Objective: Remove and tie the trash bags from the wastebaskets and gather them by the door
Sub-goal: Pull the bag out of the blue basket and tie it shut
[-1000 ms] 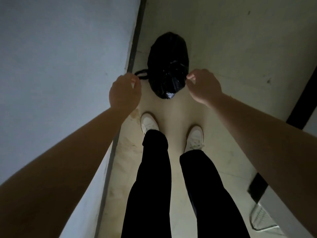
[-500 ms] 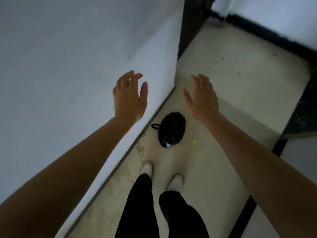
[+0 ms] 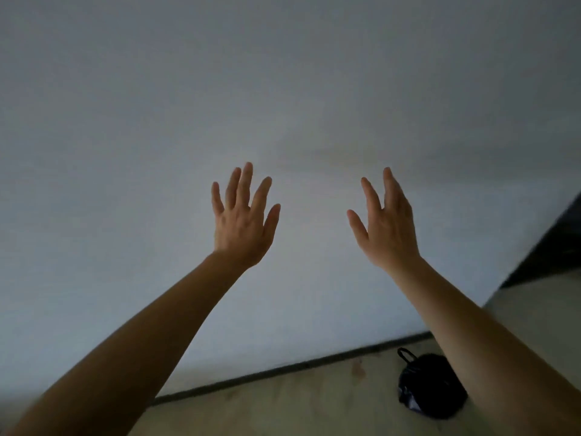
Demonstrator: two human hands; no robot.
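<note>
A small black trash bag [image 3: 429, 383], tied with a loop at its top, lies on the pale floor at the lower right, close to the wall's dark baseboard. My right forearm covers part of its right side. My left hand [image 3: 243, 220] is raised in front of the wall with its fingers spread and nothing in it. My right hand [image 3: 385, 223] is raised beside it at the same height, fingers apart and empty. Both hands are well above the bag and apart from it.
A plain white wall [image 3: 283, 89] fills most of the view. A dark baseboard [image 3: 267, 371] runs along its foot. A dark edge, perhaps a door frame [image 3: 553, 243], shows at the right. Pale stained floor [image 3: 298, 404] lies below.
Both hands let go of the bag on the floor and rose with fingers spreading. The view tilted up toward the wall, so the bag moved to the lower right.
</note>
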